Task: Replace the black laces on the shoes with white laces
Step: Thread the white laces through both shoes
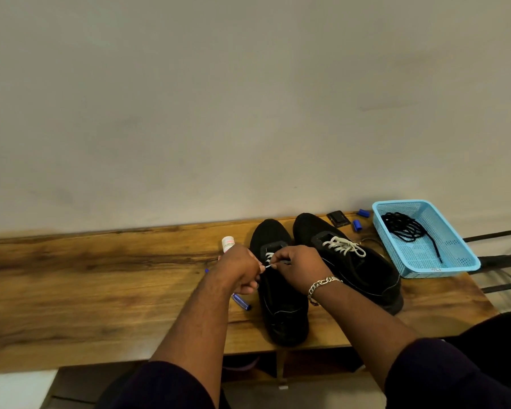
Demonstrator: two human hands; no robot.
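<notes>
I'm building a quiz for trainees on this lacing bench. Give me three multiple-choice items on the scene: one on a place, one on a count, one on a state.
1. Where do the black laces lie?
A. in the blue basket
B. on the floor
C. across the left shoe

2. How many black shoes stand on the wooden bench?
A. one
B. two
C. three

3. What state is the right shoe in?
A. unlaced
B. laced in black
C. laced in white

Key: 1 A, the dark coil sits inside the basket; 2 B, the left shoe and right shoe stand side by side; 3 C, white lacing crosses its front.
</notes>
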